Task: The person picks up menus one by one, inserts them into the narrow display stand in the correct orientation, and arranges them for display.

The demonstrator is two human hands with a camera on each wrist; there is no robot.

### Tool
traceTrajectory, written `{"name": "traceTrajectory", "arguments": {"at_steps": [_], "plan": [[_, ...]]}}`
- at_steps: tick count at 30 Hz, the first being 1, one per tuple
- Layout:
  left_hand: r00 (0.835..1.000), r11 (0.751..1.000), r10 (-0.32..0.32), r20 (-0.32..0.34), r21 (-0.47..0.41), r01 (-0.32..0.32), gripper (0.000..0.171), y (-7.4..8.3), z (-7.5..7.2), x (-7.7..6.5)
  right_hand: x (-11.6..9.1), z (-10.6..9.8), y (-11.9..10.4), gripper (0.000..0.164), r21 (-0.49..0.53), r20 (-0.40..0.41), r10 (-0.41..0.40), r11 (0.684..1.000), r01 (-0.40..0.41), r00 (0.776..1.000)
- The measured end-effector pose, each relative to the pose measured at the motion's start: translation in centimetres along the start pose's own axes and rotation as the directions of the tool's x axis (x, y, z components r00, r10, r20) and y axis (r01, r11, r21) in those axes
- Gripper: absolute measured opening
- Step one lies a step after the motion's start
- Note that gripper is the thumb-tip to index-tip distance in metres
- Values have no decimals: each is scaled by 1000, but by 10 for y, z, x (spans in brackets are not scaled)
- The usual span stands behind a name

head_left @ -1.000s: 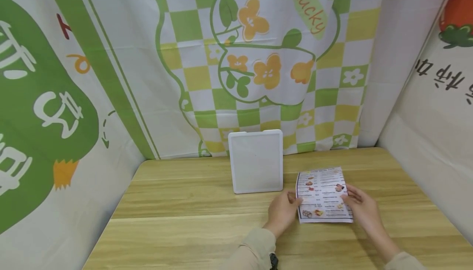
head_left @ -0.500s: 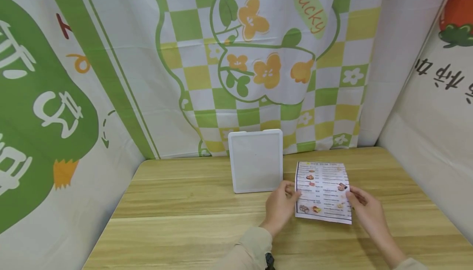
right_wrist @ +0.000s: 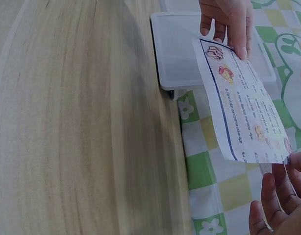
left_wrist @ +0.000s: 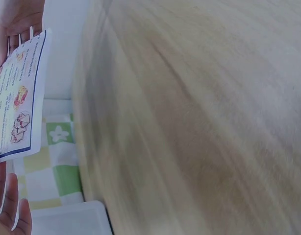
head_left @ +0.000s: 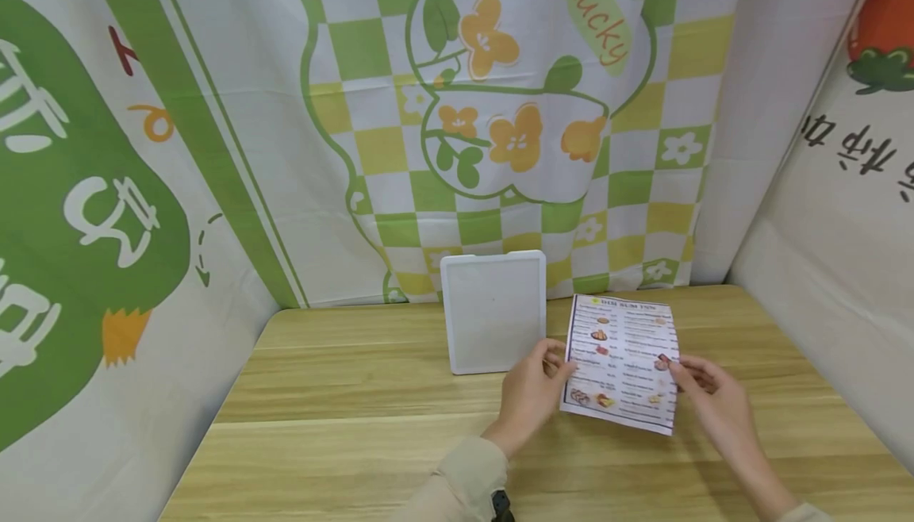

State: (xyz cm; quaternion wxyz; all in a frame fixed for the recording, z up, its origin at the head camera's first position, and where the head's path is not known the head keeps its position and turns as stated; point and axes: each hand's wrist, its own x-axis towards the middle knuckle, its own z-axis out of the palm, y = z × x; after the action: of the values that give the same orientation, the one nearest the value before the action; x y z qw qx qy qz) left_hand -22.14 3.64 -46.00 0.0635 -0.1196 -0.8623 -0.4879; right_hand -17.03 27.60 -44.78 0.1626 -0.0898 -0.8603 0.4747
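Paper menu sheet [head_left: 620, 363], white, rectangular and blue-bordered, is held up over the pale wood-grain table [head_left: 321, 407], pinched by the left hand [head_left: 530, 389] at its nine o'clock edge and the right hand [head_left: 717, 403] at three; toward its ten o'clock I see a white rectangular plastic-looking frame [head_left: 493, 312] standing

free room over the table [head_left: 321, 407], left of the white board [head_left: 494, 308] behind left hand [head_left: 527, 395]
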Motion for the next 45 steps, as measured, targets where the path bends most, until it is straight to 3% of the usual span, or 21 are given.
{"name": "traceTrajectory", "arguments": {"at_steps": [11,26,37,45], "plan": [[997,992,77,-6,99,-76,25,8,-37,-8,-8,0,-23,37,8,-6,-56,998,56,998],[993,993,99,-57,68,-95,20,-1,-76,-20,-15,22,-47,20,47,-18,-222,974,222,975],[991,995,87,-97,53,-82,16,-6,-102,-24,-18,44,-60,21,100,41,-163,982,158,986],[990,993,80,-112,97,-69,15,-8,-122,-24,-9,54,-75,24,143,63,-214,969,204,975]]}}
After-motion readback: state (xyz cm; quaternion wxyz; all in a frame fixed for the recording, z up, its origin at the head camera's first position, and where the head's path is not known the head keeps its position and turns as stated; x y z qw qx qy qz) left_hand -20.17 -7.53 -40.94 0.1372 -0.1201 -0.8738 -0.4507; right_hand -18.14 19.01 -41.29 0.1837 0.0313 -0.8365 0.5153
